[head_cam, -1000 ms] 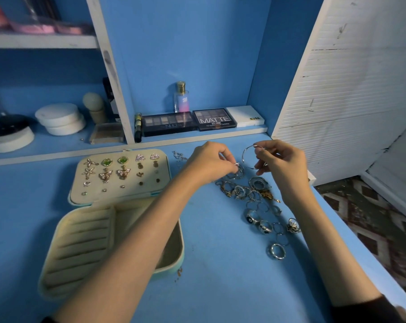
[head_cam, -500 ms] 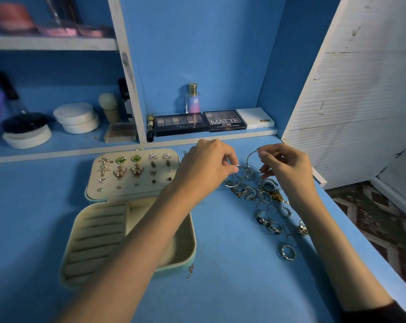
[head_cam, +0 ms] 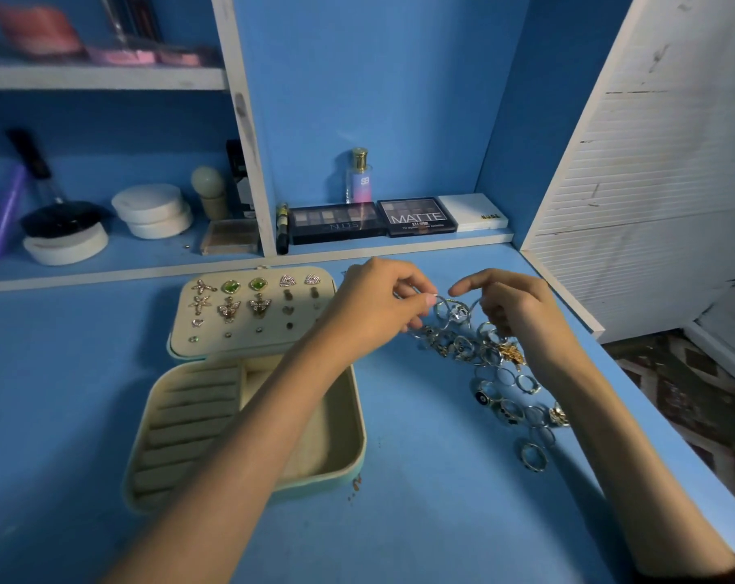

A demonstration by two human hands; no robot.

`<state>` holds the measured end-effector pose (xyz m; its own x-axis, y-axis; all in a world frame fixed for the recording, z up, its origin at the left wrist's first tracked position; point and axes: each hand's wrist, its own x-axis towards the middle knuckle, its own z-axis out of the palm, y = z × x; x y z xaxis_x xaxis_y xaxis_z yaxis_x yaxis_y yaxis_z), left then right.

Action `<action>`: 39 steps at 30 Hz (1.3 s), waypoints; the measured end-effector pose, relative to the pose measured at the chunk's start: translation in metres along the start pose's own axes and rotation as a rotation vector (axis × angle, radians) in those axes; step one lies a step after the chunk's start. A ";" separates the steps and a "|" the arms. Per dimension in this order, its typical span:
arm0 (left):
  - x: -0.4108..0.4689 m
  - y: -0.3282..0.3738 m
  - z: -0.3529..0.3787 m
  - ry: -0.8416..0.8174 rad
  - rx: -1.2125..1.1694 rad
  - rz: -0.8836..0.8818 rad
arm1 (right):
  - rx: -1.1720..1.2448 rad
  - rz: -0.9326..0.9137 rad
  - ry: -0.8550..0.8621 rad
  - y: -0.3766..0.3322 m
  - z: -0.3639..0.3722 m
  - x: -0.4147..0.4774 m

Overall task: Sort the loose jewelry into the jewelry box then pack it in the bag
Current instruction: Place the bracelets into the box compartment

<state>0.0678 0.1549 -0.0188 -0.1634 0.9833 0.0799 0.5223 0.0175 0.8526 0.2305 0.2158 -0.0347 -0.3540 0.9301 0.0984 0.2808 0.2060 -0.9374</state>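
The left hand's fingertips (head_cam: 425, 298) are drawn together, thumb against forefinger, pinching one side of a thin silver hoop (head_cam: 441, 304) just above the heap of loose jewelry (head_cam: 471, 347). The rest of the left hand (head_cam: 370, 307) is curled behind that pinch, and its forearm runs back across the open jewelry box (head_cam: 353, 419). Opposite it, the right hand (head_cam: 521, 307) points its forefinger toward the left hand, while its other fingers are curled inward at the hoop's far side. Whether they actually grip the wire cannot be told, since the contact is hidden. The two hands are close together but do not touch. Under and just in front of them, the silver and gold pieces lie tangled on the blue tabletop (head_cam: 420, 520). A looser trail of rings (head_cam: 507, 408) runs toward the person, ending at a single ring (head_cam: 532, 455) set a little apart. The box lies to the left of the heap. Its lower tray shows ridged ring slots and a plain compartment. Its padded lid (head_cam: 252, 343) lies flat beyond the tray and carries rows of earrings. On the ledge behind stand a perfume bottle (head_cam: 360, 179), two eyeshadow palettes (head_cam: 336, 223) side by side, and a white case (head_cam: 471, 212).
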 end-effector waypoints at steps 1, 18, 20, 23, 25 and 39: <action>0.000 0.000 0.000 -0.011 -0.034 -0.004 | 0.002 0.008 -0.028 -0.001 0.000 -0.001; 0.000 -0.004 -0.001 0.132 -0.070 0.072 | 0.088 -0.061 0.001 -0.006 0.003 -0.008; 0.000 -0.002 -0.001 0.172 0.016 0.144 | 0.083 -0.058 -0.007 -0.007 0.003 -0.008; 0.000 0.000 0.001 0.226 0.071 0.227 | 0.087 -0.066 -0.008 -0.008 0.003 -0.009; 0.000 0.000 0.002 0.240 0.119 0.233 | 0.104 -0.074 -0.004 -0.009 0.002 -0.010; 0.002 0.000 -0.019 0.178 0.102 0.317 | -0.028 -0.077 -0.247 -0.030 -0.006 0.009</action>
<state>0.0517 0.1529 -0.0084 -0.1183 0.8963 0.4274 0.6498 -0.2556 0.7158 0.2242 0.2194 -0.0043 -0.5815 0.8095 0.0810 0.2683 0.2848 -0.9203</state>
